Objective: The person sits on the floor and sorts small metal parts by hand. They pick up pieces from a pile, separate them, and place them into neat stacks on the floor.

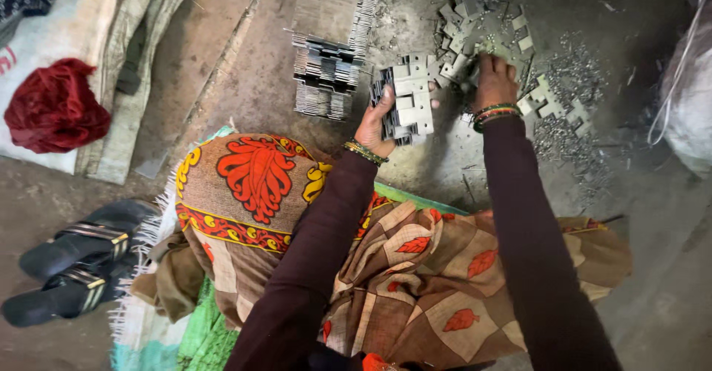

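Nearest the camera, patterned brown-and-orange cloth (415, 267) covers the seated person's lap, with two dark sleeves extending forward over it. The left hand (377, 122) is closed around a bundle of flat grey notched metal plates (406, 98), stacked face to face; the bundle's long axis runs roughly away from the body, tilted slightly left. The right hand (495, 81) lies palm-down, just to the right of the bundle and a little farther out, fingers pressed into a loose pile of the same grey metal plates (482, 30) on the ground; whether the fingers have closed on a plate cannot be determined, since the back of the hand hides them. The hands are apart, and the right hand is the nearer one to the loose pile. Left of the bundle, neat rows of stacked grey plates (330, 67) stand on edge. The surface is a bare, dusty concrete floor (237, 81) scattered with small metal swarf. At the left edge lie a pair of black sandals (74, 263), a red bunched cloth (53, 107) and pale woven sacks (126, 37).
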